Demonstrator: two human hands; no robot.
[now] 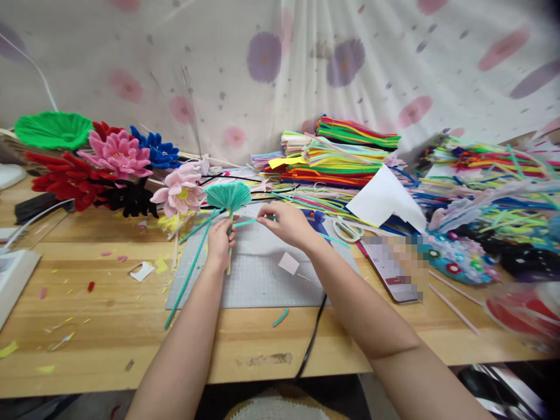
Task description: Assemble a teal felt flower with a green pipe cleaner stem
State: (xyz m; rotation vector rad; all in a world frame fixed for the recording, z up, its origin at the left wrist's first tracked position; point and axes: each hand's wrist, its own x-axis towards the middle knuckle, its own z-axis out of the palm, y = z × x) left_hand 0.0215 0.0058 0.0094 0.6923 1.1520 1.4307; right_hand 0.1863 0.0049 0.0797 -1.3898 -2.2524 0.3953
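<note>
A teal fan-shaped leaf (228,195) made of pipe cleaners stands upright over the grey cutting mat (258,286). My left hand (221,242) is closed around its thin stem, just below the fan. My right hand (284,223) pinches a teal pipe cleaner (245,223) that runs sideways from the stem. Another long teal pipe cleaner (190,277) slants down past my left wrist to the mat's lower left corner. Beyond my right hand lies a blue glue gun (315,217), partly hidden. A small pale square (289,263) sits on the mat below that hand.
Pipe-cleaner flowers (116,153) crowd the left back. Bundles of coloured pipe cleaners (341,154) are piled behind the mat. White-handled scissors (349,230) and a phone (394,268) lie to the right. A black cable (312,338) crosses the table's front edge.
</note>
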